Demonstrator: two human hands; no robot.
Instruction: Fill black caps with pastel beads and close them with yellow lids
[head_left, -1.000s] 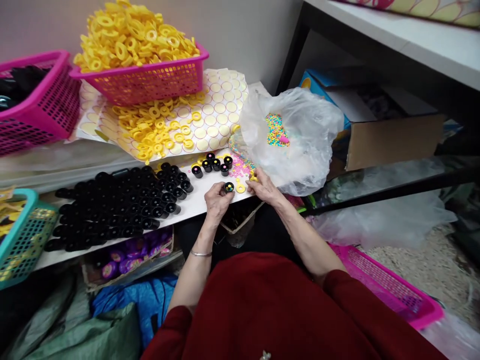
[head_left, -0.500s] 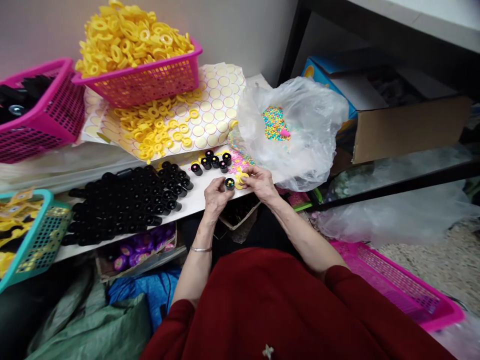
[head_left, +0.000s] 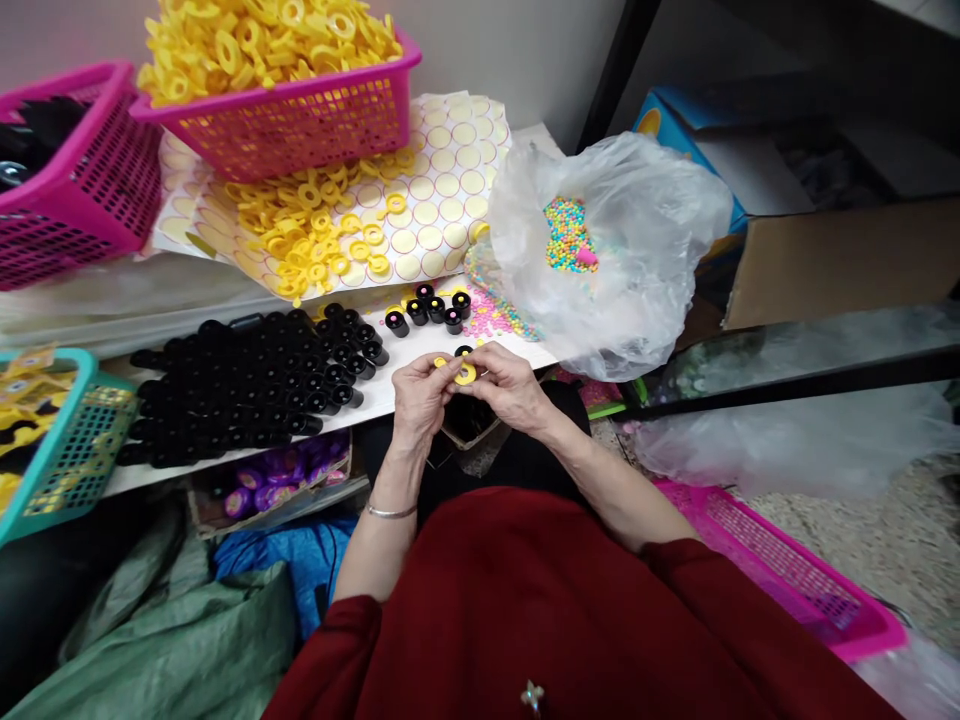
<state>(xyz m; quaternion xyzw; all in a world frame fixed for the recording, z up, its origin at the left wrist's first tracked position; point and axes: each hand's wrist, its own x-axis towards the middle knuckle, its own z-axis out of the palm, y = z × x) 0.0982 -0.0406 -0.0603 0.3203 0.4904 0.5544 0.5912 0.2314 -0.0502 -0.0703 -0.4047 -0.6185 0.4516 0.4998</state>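
Observation:
My left hand (head_left: 420,395) and my right hand (head_left: 511,385) meet at the table's front edge, both closed in a pinch. Between their fingertips is a yellow plastic ring piece (head_left: 466,374), its round opening facing up. A second bit of yellow shows at the left fingertips; whether it belongs to the same piece I cannot tell. Just behind the fingers stands a small black cup (head_left: 463,351), mostly hidden. Farther back, several black cups (head_left: 415,310) with pink or yellow beads inside stand upright. To the left, many more black cups (head_left: 247,385) are packed together.
Loose yellow rings (head_left: 315,240) lie on sticker sheets (head_left: 450,185) below a heaped pink basket (head_left: 300,125). A clear plastic bag (head_left: 637,240) holds colored beads (head_left: 568,235). Pink beads (head_left: 491,318) are scattered on the white table. A teal basket (head_left: 90,430) stands at left.
My right hand has brought the yellow ring piece left and toward me. My left hand has left the black cup's side and joined it at the piece. The view has shifted slightly.

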